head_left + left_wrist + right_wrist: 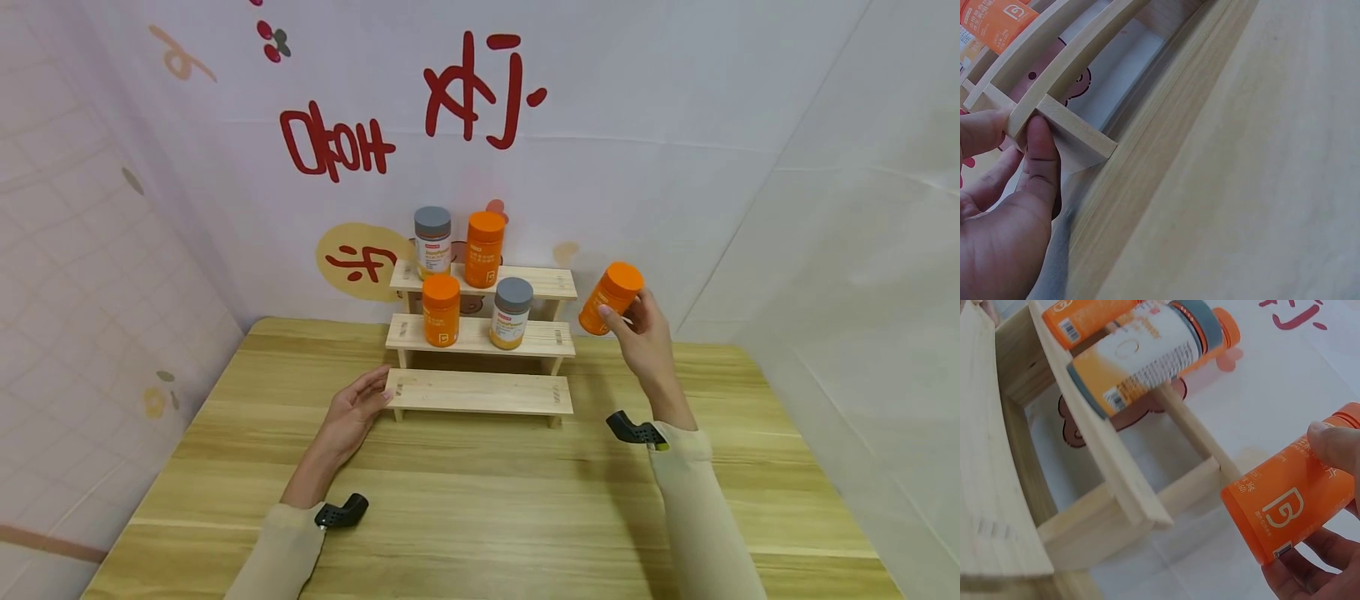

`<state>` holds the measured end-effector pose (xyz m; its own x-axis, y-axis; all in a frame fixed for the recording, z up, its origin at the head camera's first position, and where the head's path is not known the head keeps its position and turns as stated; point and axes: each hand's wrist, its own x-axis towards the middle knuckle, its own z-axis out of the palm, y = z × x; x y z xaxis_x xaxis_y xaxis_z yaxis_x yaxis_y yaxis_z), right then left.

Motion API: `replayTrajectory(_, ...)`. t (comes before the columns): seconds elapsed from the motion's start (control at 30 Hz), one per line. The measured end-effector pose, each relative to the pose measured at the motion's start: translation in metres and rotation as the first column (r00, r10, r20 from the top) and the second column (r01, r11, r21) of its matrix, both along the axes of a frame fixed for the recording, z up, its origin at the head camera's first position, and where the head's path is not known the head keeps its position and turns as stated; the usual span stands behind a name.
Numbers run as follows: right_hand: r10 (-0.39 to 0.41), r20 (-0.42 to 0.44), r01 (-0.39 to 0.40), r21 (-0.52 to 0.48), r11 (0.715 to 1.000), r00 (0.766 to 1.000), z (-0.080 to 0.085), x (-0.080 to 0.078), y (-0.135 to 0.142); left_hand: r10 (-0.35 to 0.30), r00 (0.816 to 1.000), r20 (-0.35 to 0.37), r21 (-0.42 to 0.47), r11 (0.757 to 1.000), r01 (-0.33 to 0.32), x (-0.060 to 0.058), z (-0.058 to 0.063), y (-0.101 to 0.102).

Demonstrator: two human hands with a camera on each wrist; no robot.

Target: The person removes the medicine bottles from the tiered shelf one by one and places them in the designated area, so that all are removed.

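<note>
While the wooden stand is pinched at its left end by the left hand, a tilted orange bottle is clasped by the right hand, beyond the stand's right side; probably light, stiff and slick, it is best held mid-body.

From the middle of the pale wooden three-step stand, I have open room at 6 o'clock, across its bottom step. Cylindrical orange jars and white-labelled, grey-lidded jars block me from 11 to 1, the white printed wall beyond. At 3, a gap runs before the orange jar I hold.
</note>
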<state>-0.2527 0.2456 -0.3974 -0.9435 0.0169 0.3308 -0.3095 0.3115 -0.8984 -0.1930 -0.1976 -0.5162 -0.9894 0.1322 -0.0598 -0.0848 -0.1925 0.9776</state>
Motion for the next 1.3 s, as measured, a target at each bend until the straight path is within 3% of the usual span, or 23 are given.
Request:
replayTrajectory(0.97,-0.042,0.089,0.039,0.029,0.999,0.995,-0.057,-0.008,0.037,0.005,1.000,-0.015,0.013,1.000,-0.004,-0.002,-0.003,0.000)
replayTrajectory(1.3,-0.004,0.128,0.001,0.023,1.000,0.992,-0.075,-0.015,0.043,0.002,1.000,0.007,0.004,1.000,-0.002,-0.001,-0.002,-0.001)
